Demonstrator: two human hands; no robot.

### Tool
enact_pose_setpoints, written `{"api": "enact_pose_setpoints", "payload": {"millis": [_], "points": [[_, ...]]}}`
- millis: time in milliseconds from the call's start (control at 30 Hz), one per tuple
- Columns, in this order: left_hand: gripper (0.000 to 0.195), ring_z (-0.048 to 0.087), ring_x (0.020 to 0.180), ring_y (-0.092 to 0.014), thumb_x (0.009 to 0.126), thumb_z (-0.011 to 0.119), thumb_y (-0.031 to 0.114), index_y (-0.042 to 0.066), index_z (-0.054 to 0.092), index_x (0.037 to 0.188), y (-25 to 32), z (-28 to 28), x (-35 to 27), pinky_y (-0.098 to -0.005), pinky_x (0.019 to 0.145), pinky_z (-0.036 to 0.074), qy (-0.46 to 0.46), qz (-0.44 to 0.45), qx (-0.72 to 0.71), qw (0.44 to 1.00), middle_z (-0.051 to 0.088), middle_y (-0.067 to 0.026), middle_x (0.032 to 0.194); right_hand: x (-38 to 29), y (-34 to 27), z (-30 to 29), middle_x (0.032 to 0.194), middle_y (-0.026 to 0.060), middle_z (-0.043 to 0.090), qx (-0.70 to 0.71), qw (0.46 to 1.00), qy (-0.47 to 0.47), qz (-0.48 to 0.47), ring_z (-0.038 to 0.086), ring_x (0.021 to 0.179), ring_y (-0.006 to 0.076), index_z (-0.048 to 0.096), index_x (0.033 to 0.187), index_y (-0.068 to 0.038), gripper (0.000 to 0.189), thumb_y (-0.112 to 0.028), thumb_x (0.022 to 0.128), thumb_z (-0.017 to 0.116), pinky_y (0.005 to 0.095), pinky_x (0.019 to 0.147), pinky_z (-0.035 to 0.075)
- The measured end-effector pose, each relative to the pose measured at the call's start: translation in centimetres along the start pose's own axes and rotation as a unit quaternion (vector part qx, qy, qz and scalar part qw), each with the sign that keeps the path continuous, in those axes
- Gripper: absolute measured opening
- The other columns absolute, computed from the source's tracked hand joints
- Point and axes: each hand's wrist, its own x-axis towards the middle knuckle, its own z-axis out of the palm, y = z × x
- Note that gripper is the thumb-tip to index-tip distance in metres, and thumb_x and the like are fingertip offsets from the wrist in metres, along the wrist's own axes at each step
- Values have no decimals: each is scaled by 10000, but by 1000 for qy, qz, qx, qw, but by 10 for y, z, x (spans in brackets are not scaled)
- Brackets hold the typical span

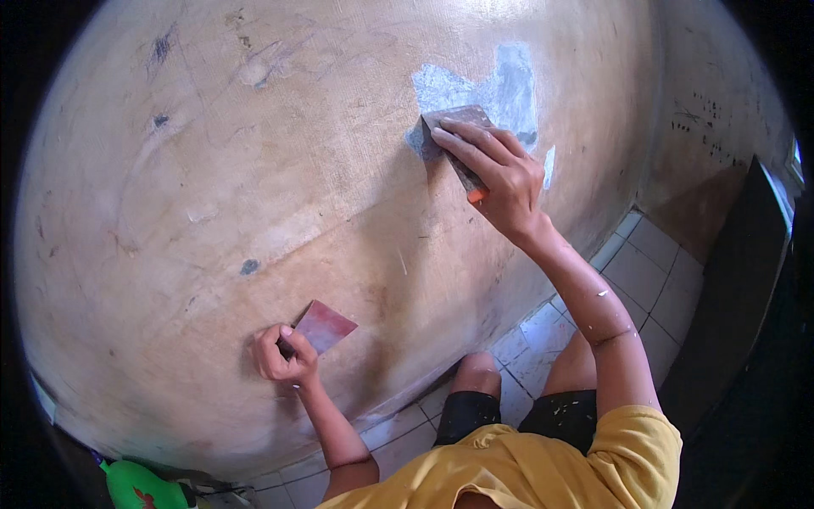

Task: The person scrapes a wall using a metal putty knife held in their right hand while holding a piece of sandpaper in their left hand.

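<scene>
My right hand (502, 165) grips a putty knife (461, 116) with an orange handle end, its fingers spread over the tool. The broad blade lies against the wall (305, 210), over the lower left part of a bare grey-white patch (515, 83) with ragged edges. Around that patch the beige paint is stained and worn. Lower left, my left hand (286, 356) is closed around the handle of a second putty knife (325, 327), whose reddish, smeared blade points up and right. Whether this blade touches the wall I cannot tell.
White floor tiles (642, 273) run along the foot of the wall. A dark upright panel (725, 280) stands at the right, near the room's corner. At the lower left is a bright green object (146, 487). A small bare sliver (549, 167) shows beside my right wrist.
</scene>
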Motion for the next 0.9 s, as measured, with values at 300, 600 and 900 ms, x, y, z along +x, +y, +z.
{"api": "enact_pose_setpoints", "payload": {"millis": [300, 600, 900], "points": [[174, 536, 552, -244, 868, 568, 144, 50, 581, 722, 3, 2, -1, -343, 525, 393, 5, -11, -7, 1000, 569, -66, 636, -15, -5, -1, 1144, -2, 674, -19, 999, -10, -37, 652, 935, 185, 689, 1146, -159, 423, -111, 727, 664, 274, 751, 551], [167, 541, 567, -248, 866, 569, 144, 52, 586, 728, -4, 0, -2, -356, 541, 392, 13, -13, 6, 1000, 580, -66, 643, -21, -7, 4, 1133, -2, 677, 6, 999, -5, -32, 650, 934, 183, 695, 1122, -176, 397, -157, 725, 686, 278, 767, 550], [154, 539, 562, -251, 854, 572, 135, 45, 586, 730, 4, 1, -1, -357, 542, 393, 2, -32, 6, 999, 579, -76, 646, -13, -1, 6, 1124, -10, 678, -11, 999, 8, -39, 653, 928, 172, 699, 1127, -173, 403, -181, 726, 661, 279, 753, 553]]}}
